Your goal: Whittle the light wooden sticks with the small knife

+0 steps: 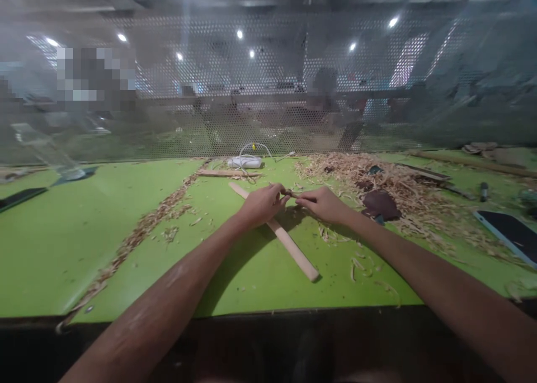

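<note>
Over the green table (168, 282), my left hand (263, 204) and my right hand (324, 205) are close together with fingers pinched. Between their fingertips runs a thin, short brownish strip (292, 194); its kind is too small to make out. A flat, pale wooden stick (294, 251) lies diagonally on the tabletop, passing beneath my left hand, which hides its middle part. Its near end points toward the table's front edge.
Wood shavings (335, 168) are heaped at right, with dark reddish-brown pieces (381, 204) among them. A phone (509, 232) lies far right. Behind are another wooden strip (222, 173), a white corded device (245, 162) and a perforated screen (260, 117). Shavings (142, 232) fill a seam at left.
</note>
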The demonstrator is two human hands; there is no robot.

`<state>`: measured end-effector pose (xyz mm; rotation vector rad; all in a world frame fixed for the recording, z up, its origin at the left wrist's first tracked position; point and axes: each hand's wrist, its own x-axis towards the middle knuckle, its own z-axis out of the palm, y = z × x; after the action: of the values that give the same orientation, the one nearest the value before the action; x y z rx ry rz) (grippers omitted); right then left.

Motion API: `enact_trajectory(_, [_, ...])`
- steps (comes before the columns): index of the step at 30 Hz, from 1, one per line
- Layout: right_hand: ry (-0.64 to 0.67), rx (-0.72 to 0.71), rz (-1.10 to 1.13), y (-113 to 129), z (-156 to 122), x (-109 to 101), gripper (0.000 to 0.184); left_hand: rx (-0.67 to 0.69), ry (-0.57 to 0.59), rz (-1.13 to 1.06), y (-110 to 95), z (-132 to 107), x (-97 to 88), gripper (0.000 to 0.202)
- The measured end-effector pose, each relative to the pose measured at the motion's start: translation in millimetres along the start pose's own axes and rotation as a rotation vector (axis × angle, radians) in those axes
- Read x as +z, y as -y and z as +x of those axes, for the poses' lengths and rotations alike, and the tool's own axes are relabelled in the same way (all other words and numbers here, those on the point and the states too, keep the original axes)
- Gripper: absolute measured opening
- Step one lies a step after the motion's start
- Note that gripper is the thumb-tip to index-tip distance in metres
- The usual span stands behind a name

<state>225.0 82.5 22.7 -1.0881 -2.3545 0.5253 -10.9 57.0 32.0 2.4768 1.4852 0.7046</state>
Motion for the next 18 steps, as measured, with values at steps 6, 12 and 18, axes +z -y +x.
enact_trajectory(6, [0.008, -0.017, -0.018, -1.5, 0.4, 1.1, 0.039, 0.011, 0.071, 0.191, -6.3, -1.8, -10.0, 0.028])
enact_trajectory(12, [-0.004, -0.022, -0.034, 4.1, 0.7, 1.2, 0.043, 0.023, -0.010, 0.201, 0.9, 0.0, -6.7, 0.028])
enact_trajectory(18, [-0.016, 0.031, 0.070, 12.8, -3.6, -1.6, 0.034, 0.048, -0.082, -0.080, 8.7, 1.6, 6.2, 0.021])
